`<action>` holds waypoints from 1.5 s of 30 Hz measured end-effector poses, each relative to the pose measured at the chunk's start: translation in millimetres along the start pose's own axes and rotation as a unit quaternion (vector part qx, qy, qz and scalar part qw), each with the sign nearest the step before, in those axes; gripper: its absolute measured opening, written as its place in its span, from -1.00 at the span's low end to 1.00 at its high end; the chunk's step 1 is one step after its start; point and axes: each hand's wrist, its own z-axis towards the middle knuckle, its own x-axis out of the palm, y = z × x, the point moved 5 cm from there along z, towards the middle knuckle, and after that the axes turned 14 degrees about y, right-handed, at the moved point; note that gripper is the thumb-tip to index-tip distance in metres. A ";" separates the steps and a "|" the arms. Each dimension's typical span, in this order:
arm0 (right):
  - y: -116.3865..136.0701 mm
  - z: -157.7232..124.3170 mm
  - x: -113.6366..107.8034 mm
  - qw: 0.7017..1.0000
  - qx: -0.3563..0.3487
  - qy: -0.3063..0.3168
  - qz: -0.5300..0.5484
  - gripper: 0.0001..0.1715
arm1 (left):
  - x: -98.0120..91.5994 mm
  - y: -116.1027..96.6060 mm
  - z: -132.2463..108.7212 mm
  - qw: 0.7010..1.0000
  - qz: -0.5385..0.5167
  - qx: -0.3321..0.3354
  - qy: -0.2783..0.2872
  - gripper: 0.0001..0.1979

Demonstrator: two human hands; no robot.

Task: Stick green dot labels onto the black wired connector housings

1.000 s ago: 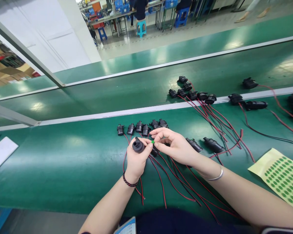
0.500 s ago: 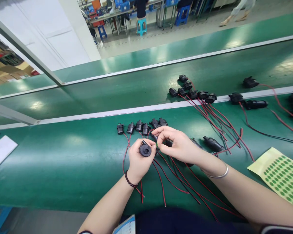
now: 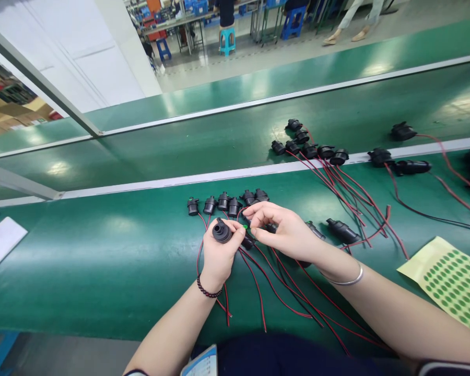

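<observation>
My left hand [image 3: 220, 254] is closed round a small black pump [image 3: 222, 231], its round nozzle end facing up toward me. At this hand's fingertips sits a small green round sticker [image 3: 245, 227]. Just right of it is my right hand [image 3: 284, 230], fingers curved, thumb and index finger slightly apart with nothing visible between them. Several like pumps [image 3: 223, 201] with red and black wires stand beyond my hands. Others lie partly hidden behind and under my right hand.
A sheet of green round stickers [image 3: 450, 279] lies at the right. More pumps [image 3: 309, 150] with trailing wires cluster at the back ledge, and one pump [image 3: 341, 231] lies near my right forearm. White paper [image 3: 3, 241] rests far left. A person's legs [image 3: 354, 23] show beyond the bench.
My left hand has shifted slightly left and up, and the pump in it has tilted. The green sticker, earlier between both hands' fingertips, is now at the left fingertips, apart from my right hand.
</observation>
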 end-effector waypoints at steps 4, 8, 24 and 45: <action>-3.9 0.1 4.3 0.996 0.030 0.009 0.078 -0.88 | 1.9 -0.9 -2.0 1.000 -0.012 0.007 0.015 -0.71; -8.0 0.2 10.5 0.983 0.068 0.037 0.165 -0.80 | 4.1 -2.6 -3.0 0.999 -0.002 0.027 0.046 -0.75; 13.3 -10.0 10.3 0.980 0.023 0.080 0.181 -0.73 | 3.4 -8.4 -3.1 0.961 0.216 0.152 0.079 -0.85; 14.7 -8.9 14.7 0.996 0.018 0.079 0.020 -0.88 | 5.6 -0.4 -2.8 0.949 0.256 0.149 0.110 -0.87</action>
